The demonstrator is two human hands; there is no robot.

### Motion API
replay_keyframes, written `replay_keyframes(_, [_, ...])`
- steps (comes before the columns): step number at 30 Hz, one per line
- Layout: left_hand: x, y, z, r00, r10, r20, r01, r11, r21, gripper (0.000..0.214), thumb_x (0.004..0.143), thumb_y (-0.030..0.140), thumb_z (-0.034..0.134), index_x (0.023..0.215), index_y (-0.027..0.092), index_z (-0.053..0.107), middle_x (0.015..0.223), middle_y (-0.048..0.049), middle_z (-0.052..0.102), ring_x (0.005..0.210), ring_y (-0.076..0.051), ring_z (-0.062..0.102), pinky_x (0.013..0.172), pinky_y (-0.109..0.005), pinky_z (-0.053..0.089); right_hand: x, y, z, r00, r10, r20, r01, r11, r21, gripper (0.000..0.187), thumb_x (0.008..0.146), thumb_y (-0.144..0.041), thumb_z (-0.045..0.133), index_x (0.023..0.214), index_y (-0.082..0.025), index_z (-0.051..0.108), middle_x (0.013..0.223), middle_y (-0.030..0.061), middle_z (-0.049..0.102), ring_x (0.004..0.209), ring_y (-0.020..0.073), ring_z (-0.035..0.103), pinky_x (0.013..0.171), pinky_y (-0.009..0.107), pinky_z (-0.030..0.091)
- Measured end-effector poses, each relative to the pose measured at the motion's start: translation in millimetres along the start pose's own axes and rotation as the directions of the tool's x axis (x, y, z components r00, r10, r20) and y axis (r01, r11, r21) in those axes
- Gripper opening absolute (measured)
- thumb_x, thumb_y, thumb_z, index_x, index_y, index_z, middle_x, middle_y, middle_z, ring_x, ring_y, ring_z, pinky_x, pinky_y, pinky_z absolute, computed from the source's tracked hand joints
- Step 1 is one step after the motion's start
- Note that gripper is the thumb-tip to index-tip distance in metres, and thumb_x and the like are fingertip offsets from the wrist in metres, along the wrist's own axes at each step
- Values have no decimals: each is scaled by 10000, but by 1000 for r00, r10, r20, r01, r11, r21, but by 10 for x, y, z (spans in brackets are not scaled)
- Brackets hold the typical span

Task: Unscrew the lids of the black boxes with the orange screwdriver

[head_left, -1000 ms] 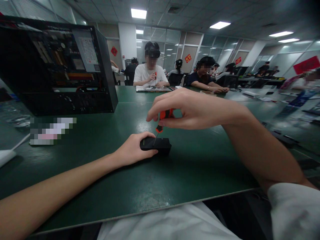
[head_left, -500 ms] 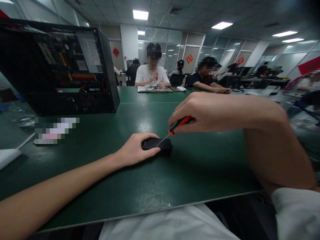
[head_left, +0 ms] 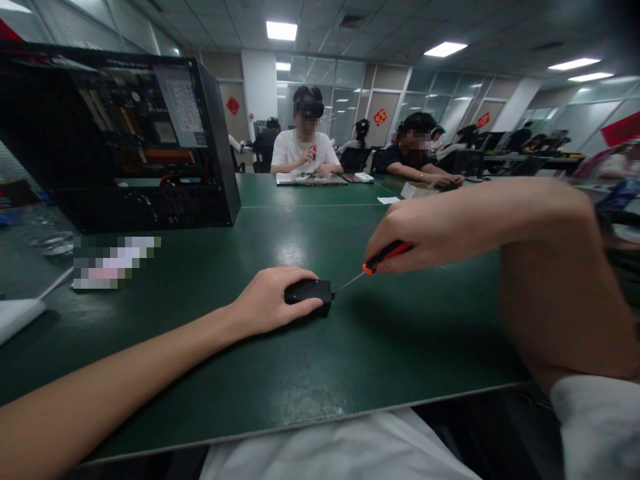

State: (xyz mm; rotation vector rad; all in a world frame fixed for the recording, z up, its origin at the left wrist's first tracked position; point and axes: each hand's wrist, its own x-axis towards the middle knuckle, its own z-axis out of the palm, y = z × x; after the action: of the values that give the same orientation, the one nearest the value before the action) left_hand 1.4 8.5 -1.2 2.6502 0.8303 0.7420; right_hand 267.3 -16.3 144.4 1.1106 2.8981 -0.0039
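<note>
A small black box point(head_left: 314, 291) rests on the green tabletop point(head_left: 280, 373), its right end facing the screwdriver. My left hand point(head_left: 270, 300) is closed around the box's left part, thumb along the near side and fingers over the far side. In my right hand point(head_left: 400, 233) is a screwdriver point(head_left: 387, 257) with a red and black handle and an orange collar. Its thin shaft slants down and left, and the tip sits close to a small dark nub at the box's right end. Whether tip and nub touch, I cannot tell.
An open computer case point(head_left: 215, 147) stands at the back left. A blurred pale item point(head_left: 120, 263) and a white object point(head_left: 20, 317) lie on the left. Across the table sits a person point(head_left: 306, 143) with a screwdriver; another person point(head_left: 415, 153) works further right. White paper point(head_left: 389, 200) lies beyond my right hand.
My right hand has drawn the screwdriver to the right, its tip leaving the box's top for its right end. The box is turned slightly in my left hand.
</note>
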Motion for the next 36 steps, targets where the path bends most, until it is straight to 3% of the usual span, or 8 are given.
replay_keyframes(3, [2,-34,14,1000,-1,-13,2,1000,8,362,905,436,651,1159,181,693,1098,-63,749,962,-232,697,859,-315,505,107,-102,3,962,44,268,-40,999,-20,235,891,-292,584,835,-162,771,682,0,700,508,87,502,529,253,331])
replay_keyframes(10, [7,-52,18,998,-51,-23,51,999,7,377,886,472,652,1141,199,708,1104,-52,761,964,-236,710,842,-310,512,167,-101,24,939,33,343,-35,999,0,272,936,-333,573,1067,-199,770,916,35,763,716,141,631,605,254,379])
replay_keyframes(15, [15,-39,13,996,-83,-22,83,997,0,386,870,473,660,1133,198,724,1071,-42,775,922,-233,724,816,-301,519,47,-241,121,965,-17,261,37,997,-71,238,946,-270,545,1019,-235,769,888,38,764,716,161,649,585,275,343])
replay_keyframes(21, [11,-52,1,994,-103,-39,104,994,22,384,855,469,666,1118,199,740,1035,-37,784,884,-235,727,783,-300,515,-249,-572,532,994,90,57,-71,959,-273,289,901,-138,553,1136,-207,706,747,46,711,542,159,597,500,297,225])
replay_keyframes(24, [13,-63,6,994,-103,-38,104,994,22,391,853,476,668,1121,200,740,1041,-40,784,892,-236,728,781,-296,513,-318,-469,570,994,56,93,-42,989,-143,297,936,-162,543,1184,-208,698,794,56,731,622,163,650,529,271,305])
replay_keyframes(26, [16,-68,11,994,-104,-33,104,994,17,400,853,480,671,1127,197,739,1055,-42,783,910,-237,727,793,-295,513,-310,-291,518,985,-57,160,44,995,86,282,973,-236,538,1193,-213,714,909,68,761,754,161,693,616,240,405])
replay_keyframes(29, [22,-70,13,995,-97,-28,97,995,15,404,854,473,674,1138,192,735,1068,-44,780,917,-234,727,805,-295,514,-263,-5,454,980,-142,141,86,934,348,324,985,-296,545,1233,-175,715,1073,82,763,891,150,704,755,208,471])
replay_keyframes(36, [22,-66,6,996,-89,-14,90,996,19,413,847,492,686,1137,201,728,1062,-47,778,915,-240,725,785,-295,511,-200,180,564,997,-41,70,13,933,359,366,971,-339,550,1232,-150,722,1042,73,769,818,146,680,730,218,470])
